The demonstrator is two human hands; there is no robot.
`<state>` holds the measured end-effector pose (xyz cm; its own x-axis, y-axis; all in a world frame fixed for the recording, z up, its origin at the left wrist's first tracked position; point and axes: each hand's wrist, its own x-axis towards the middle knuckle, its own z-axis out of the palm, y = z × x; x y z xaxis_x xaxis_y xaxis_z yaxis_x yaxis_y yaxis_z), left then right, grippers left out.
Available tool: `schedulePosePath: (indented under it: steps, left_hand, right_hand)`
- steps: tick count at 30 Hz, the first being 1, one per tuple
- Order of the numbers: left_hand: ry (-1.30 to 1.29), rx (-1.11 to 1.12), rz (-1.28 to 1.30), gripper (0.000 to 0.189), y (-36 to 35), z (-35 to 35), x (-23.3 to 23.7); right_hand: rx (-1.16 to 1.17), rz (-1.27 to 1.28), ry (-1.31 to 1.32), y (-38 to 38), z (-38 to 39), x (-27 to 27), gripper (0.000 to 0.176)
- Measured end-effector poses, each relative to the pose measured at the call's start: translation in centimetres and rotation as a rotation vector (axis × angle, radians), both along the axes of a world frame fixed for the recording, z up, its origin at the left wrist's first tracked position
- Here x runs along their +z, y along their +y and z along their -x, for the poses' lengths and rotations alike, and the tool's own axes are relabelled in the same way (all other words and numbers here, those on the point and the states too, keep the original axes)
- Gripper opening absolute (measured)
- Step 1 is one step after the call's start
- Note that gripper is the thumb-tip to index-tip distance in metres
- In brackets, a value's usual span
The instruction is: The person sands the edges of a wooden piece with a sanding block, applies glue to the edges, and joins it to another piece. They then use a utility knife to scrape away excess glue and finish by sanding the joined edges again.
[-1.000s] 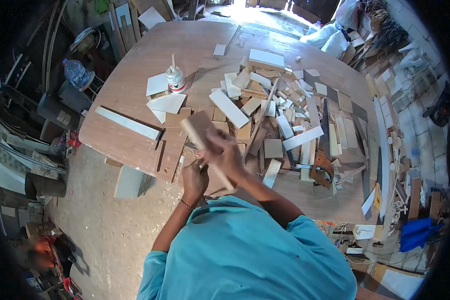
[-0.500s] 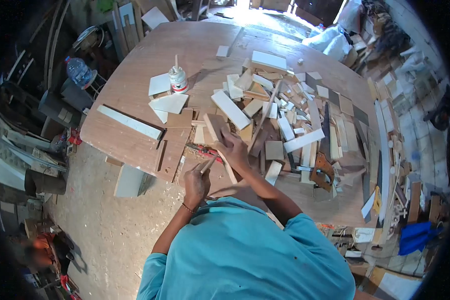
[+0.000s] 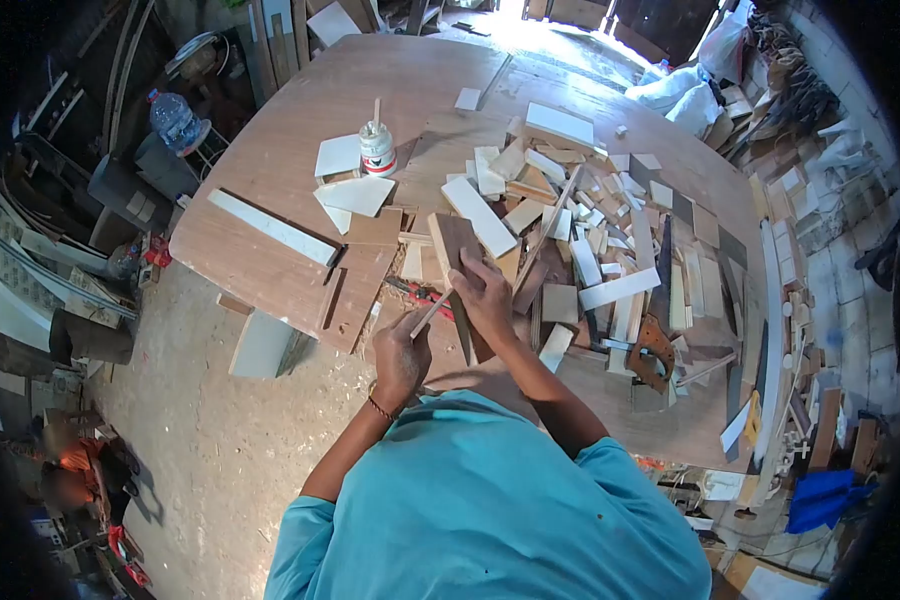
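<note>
Center frame: your right hand (image 3: 487,300) grips a brown rectangular wooden block (image 3: 451,238); your left hand (image 3: 400,362) pinches a thin pale wooden stick (image 3: 431,313) near its edge, contact unclear. Step looks like 2-handed positioning; next move calls for steady block, controlled stick angle.

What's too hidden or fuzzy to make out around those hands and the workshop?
All in the head view:
Stick: lower end, hidden inside the left hand.
Board: underside, facing away; part of the top, covered by the right hand.
Red tool: full shape, partly behind the stick.
Jar: label's small print, too small.
Person at lower left: hands, too small and blurred.
Doorway: what lies beyond, lost in glare.
</note>
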<state>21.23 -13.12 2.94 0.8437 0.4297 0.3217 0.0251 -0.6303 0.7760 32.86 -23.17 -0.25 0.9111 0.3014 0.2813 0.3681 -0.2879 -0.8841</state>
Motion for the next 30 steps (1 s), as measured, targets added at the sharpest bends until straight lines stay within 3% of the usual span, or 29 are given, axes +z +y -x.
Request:
schedulePosePath:
  steps: [3, 5, 7, 9, 11, 13, 15, 16, 17, 19, 21, 22, 25, 26, 27, 29, 30]
  left_hand:
    - [0.006, 0.017, 0.096, 0.022, 0.3, -0.2, -0.5]
    - [0.010, 0.033, 0.207, 0.022, 0.6, -0.2, -0.9]
    - [0.138, 0.083, 0.300, 0.023, 1.3, -0.4, -1.0]
    - [0.136, 0.080, 0.417, 0.023, 1.8, -0.4, -1.4]
    - [0.156, 0.029, 0.475, 0.023, 1.4, -0.8, -1.1]
    - [0.237, 0.027, 0.412, 0.021, 1.3, -1.2, -1.3]
    - [0.354, -0.017, -0.202, 0.016, 1.5, -1.9, -2.7]
    - [-0.205, -0.059, 0.200, 0.013, 1.1, -1.9, -2.9]
    - [-0.349, 0.040, 0.402, 0.016, 0.3, -2.4, -2.8]
    - [0.099, -0.096, -0.059, 0.025, 1.8, -0.8, -2.2]
    - [0.053, -0.037, -0.235, 0.027, 1.4, -0.3, -2.4]
    - [-0.004, -0.007, -0.184, 0.028, 0.7, 0.0, -1.3]
    - [-0.009, 0.007, -0.183, 0.029, 1.2, 0.2, -3.3]
    - [0.170, 0.019, -0.231, 0.028, 1.8, 0.1, -3.5]
    - [0.178, 0.023, -0.225, 0.028, 2.0, 0.4, -3.6]
    - [0.005, -0.019, 0.127, 0.020, 2.4, 0.4, -2.4]
    - [0.131, -0.149, -0.044, 0.019, 3.4, 0.6, -2.8]
  right_hand:
    - [-0.036, -0.062, -0.054, 0.3, -1.3, -1.1, 0.048]
    - [0.020, -0.251, 0.440, -0.5, -2.7, -1.9, 0.048]
    - [0.035, -0.423, 0.570, -1.6, -3.3, -2.0, 0.046]
    - [0.080, -0.511, 0.453, -1.2, -3.0, -2.4, 0.045]
    - [0.143, -0.074, 0.357, -1.3, -2.0, 0.2, 0.046]
    - [0.152, -0.033, 0.105, -0.1, -0.2, 1.9, 0.048]
    - [0.287, -0.124, -0.086, 0.8, 2.0, 2.0, 0.048]
    - [0.283, 0.004, -0.288, 0.7, 3.3, 3.7, 0.050]
    - [0.272, 0.130, -0.487, 0.7, 4.1, 5.3, 0.052]
    - [0.323, 0.071, -0.453, 0.6, 3.1, 4.7, 0.053]
    - [0.279, -0.072, -0.089, 1.0, 1.4, 3.5, 0.050]
    - [0.231, -0.032, 0.033, 1.4, 0.1, 1.0, 0.047]
    - [0.237, 0.003, 0.072, 1.9, 0.9, 0.7, 0.046]
    - [0.309, -0.081, 0.048, 2.2, 2.3, 1.4, 0.047]
    - [0.322, 0.000, -0.170, 2.3, 3.8, 1.3, 0.048]
    - [0.366, 0.062, -0.197, 1.7, 5.0, 4.5, 0.054]
    - [0.358, 0.092, -0.184, 1.6, 4.7, 3.7, 0.053]
